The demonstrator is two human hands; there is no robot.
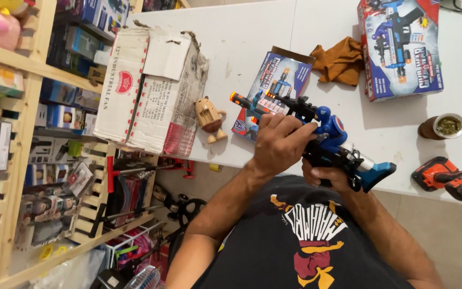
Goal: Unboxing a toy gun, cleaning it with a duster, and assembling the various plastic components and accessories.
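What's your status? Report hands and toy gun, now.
Left hand gripping top of toy gun. Right hand holding it from below. Open toy box lies under the muzzle; nothing blocking.

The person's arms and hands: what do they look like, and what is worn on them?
Both forearms are bare, with no sleeve reaching them. The left hand and the right hand have no gloves, and no rings or watch can be seen. The person wears a black T-shirt with a white, yellow and red print on the chest.
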